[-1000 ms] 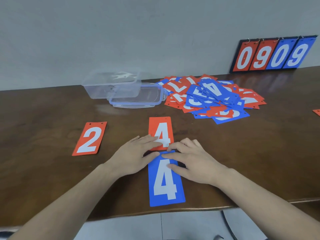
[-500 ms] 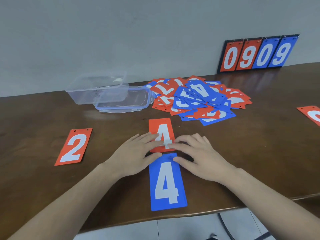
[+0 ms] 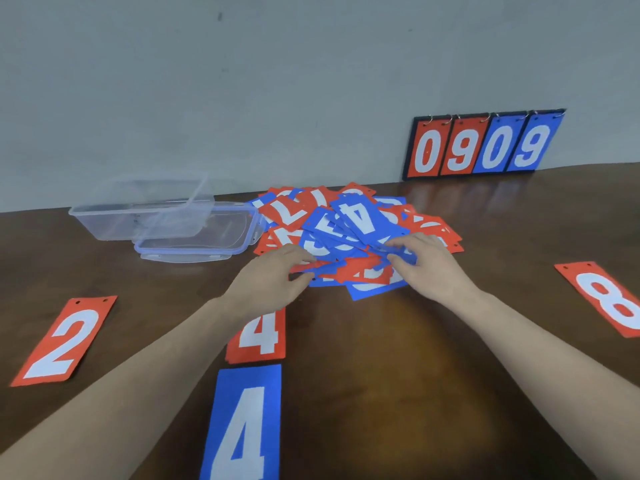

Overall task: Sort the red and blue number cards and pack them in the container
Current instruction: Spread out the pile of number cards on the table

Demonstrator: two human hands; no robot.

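Observation:
A loose pile of red and blue number cards (image 3: 349, 223) lies mid-table. My left hand (image 3: 273, 275) is at the pile's near left edge, thumb under and fingers over the front cards. My right hand (image 3: 426, 265) is at the pile's near right edge, fingers curled onto a blue card. A red 4 card (image 3: 263, 337) lies flat under my left wrist, and a blue 4 card (image 3: 246, 424) lies just below it. Further out lie a red 2 card (image 3: 65, 341) at the left and a red 8 card (image 3: 609, 299) at the right. The clear plastic container (image 3: 138, 209) stands left of the pile.
The container's blue-rimmed lid (image 3: 197, 237) lies flat between container and pile. A flip scoreboard (image 3: 485, 147) reading 0909 leans against the wall at the back right. All of this sits on a brown wooden table (image 3: 415, 375).
Both hands left the red and blue 4 cards and reached forward to the pile. The camera view shifted, bringing the red 8 card into sight at the right.

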